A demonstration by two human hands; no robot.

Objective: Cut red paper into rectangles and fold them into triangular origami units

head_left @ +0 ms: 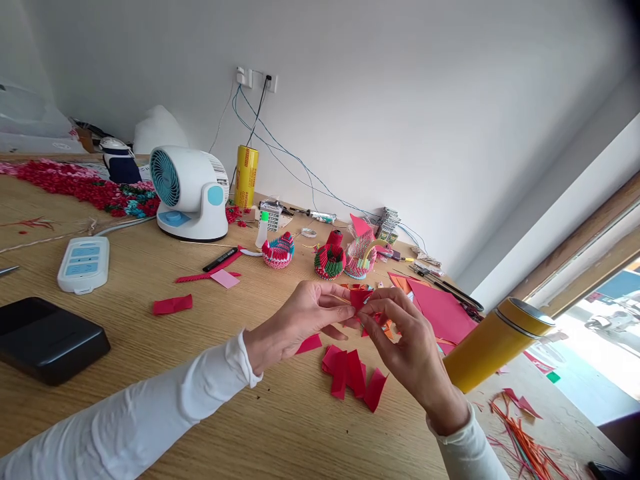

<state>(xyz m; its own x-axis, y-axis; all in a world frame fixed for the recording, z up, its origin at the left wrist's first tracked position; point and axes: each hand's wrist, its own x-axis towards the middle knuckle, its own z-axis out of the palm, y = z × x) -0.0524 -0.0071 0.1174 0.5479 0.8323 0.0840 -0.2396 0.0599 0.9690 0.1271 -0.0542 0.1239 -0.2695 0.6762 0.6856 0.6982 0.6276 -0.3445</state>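
My left hand (pixel 305 317) and my right hand (pixel 407 347) meet above the wooden table (pixel 210 373), both pinching one small folded red paper piece (pixel 360 298) between their fingertips. Both arms wear white sleeves. Just below the hands lies a loose cluster of several red paper pieces (pixel 353 373), and one more red piece (pixel 310 344) lies under my left hand. Larger red and orange paper sheets (pixel 440 310) lie to the right of the hands.
A yellow metal flask (pixel 495 343) stands at the right. Behind are three modular paper models (pixel 330 257), a white-and-teal fan (pixel 190 193), a yellow roll (pixel 247 177), a white remote (pixel 83 264), a black case (pixel 45 340), a black marker (pixel 220 259) and paper strips (pixel 525 447).
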